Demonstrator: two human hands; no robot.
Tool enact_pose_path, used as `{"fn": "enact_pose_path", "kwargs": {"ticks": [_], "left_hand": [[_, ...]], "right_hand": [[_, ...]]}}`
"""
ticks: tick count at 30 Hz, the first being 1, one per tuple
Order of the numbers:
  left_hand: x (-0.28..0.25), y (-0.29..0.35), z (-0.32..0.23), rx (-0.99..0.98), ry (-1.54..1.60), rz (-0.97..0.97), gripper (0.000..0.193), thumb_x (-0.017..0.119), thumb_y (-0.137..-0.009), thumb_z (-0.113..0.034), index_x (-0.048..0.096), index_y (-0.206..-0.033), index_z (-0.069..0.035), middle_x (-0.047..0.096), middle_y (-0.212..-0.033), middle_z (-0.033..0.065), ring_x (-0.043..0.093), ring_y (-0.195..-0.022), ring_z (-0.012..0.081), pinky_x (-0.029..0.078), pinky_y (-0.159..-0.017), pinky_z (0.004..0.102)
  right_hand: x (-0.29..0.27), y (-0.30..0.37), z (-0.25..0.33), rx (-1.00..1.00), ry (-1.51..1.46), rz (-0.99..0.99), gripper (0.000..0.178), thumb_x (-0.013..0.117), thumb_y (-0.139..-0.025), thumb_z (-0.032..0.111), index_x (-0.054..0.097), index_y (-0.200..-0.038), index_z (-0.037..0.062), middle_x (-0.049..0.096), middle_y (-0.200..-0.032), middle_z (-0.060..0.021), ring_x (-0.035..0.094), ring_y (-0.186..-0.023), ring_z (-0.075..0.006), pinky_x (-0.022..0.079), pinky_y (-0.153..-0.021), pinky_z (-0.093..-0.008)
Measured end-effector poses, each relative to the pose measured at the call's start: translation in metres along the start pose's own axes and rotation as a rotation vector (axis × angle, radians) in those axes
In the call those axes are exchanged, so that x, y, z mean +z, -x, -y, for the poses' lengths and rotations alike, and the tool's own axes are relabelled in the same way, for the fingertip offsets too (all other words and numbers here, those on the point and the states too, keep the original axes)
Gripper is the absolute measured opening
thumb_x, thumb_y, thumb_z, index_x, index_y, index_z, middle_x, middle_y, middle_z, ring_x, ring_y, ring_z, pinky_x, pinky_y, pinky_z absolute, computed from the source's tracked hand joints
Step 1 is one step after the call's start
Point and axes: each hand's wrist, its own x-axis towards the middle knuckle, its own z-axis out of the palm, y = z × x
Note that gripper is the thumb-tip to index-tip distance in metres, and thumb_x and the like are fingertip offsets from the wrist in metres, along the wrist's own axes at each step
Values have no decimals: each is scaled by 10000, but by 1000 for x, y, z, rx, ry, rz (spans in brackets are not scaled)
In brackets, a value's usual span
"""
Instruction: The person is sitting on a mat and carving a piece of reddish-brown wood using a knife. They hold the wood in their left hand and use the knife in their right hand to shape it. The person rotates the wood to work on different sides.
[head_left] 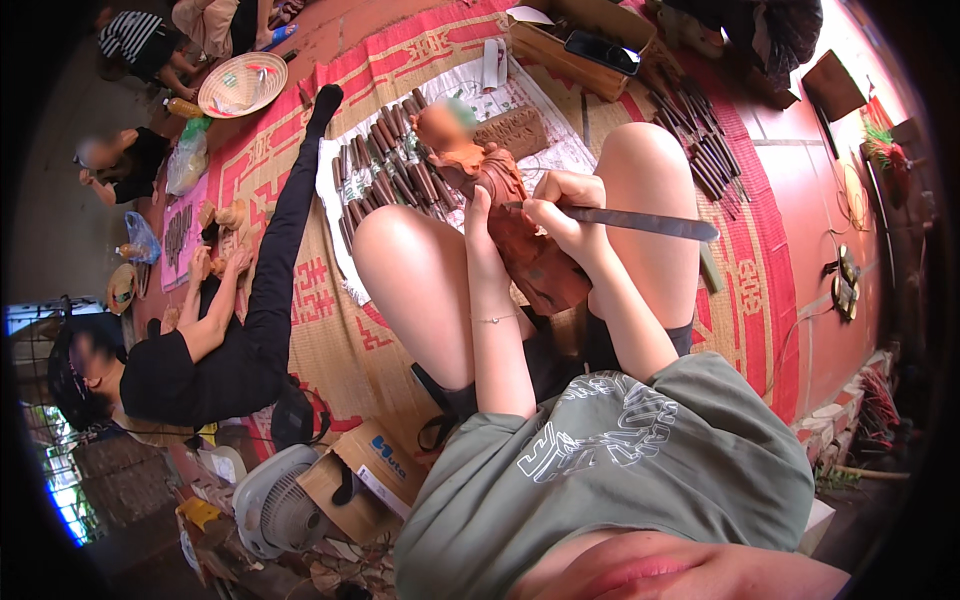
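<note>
A reddish-brown carved wooden figure (500,180) leans between my raised knees, its blurred upper part pointing away from me. My left hand (482,225) is closed round its left side, thumb laid up along the carving. In my right hand (568,212) is a carving knife (645,221), a long flat dark metal strip with its round end jutting out to the right. Its thin tip touches or nearly touches the figure's middle beside my left thumb. Just past the figure, rows of wooden-handled chisels (385,165) lie on a white cloth (545,95).
A brown wooden block (508,130) sits on the cloth. Farther off stands a box (565,60) with a phone (602,52) on it. More chisels (700,145) lie at the right of the red-and-tan mat (340,350). Other people sit at left; a fan (280,500) stands lower left.
</note>
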Motion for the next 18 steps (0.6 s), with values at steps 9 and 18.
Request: {"fn": "enact_pose_path", "kwargs": {"ticks": [9, 18], "left_hand": [[3, -2, 5, 113, -76, 130, 511, 446, -887, -469, 472, -1160, -37, 541, -1094, 73, 533, -990, 187, 447, -830, 329], [6, -2, 10, 146, -160, 82, 461, 552, -855, -218, 400, -1232, -1, 515, -1123, 82, 521, -1013, 157, 433, -868, 283]], "right_hand": [[4, -8, 7, 52, -67, -43, 240, 578, -756, -42, 408, -596, 17, 539, -627, -65, 473, -498, -56, 395, -434, -192], [-6, -14, 20, 272, -218, -39, 142, 612, -783, 31, 473, -757, 18, 553, -676, -22, 495, -582, -35, 388, -495, -177]]}}
